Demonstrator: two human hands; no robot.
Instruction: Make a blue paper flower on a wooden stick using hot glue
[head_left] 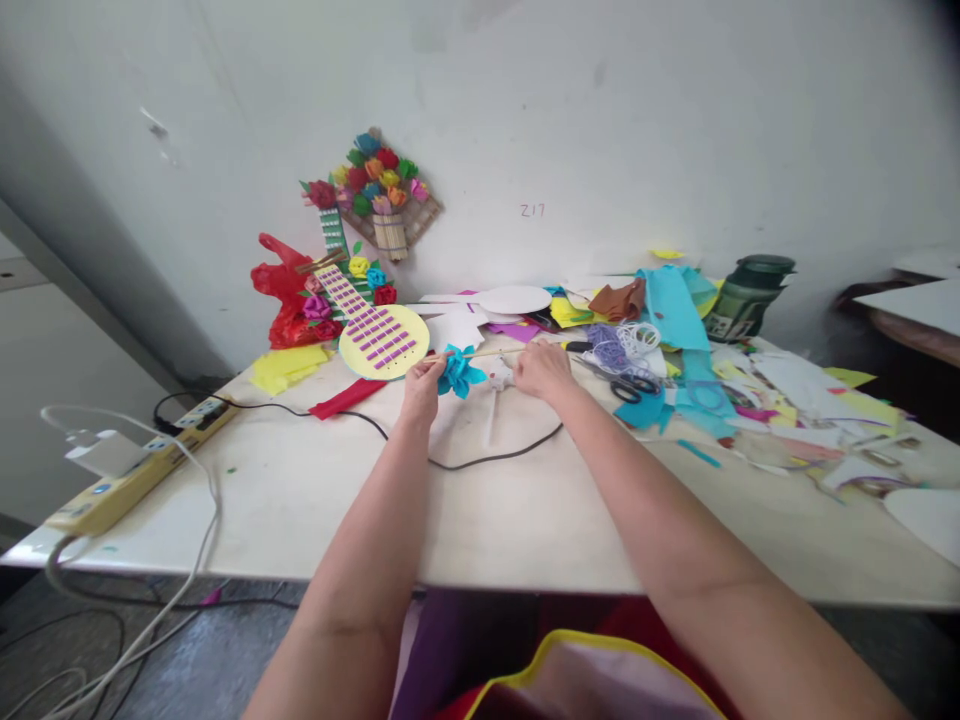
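A blue crepe-paper flower [460, 373] sits on a thin wooden stick [495, 352], which runs level between my hands above the table. My left hand [424, 388] is closed in a pinch on the stick's left end, right beside the flower. Closed round the stick's other end is my right hand [544, 368], its fingertips partly hidden. A whitish, see-through object [496, 378] lies under the stick near my right knuckles; I cannot make out its kind. Scissors [634, 387] with dark handles rest to the right of that hand.
A yellow paper guitar [384, 343], red plastic bag [289, 285] and paper-flower basket decoration [390, 235] stand by the wall. Yarn [611, 347], blue crepe paper [679, 310], paper scraps and a green bottle [750, 298] crowd the right. A power strip [142, 470] and black cable [480, 466] lie leftward.
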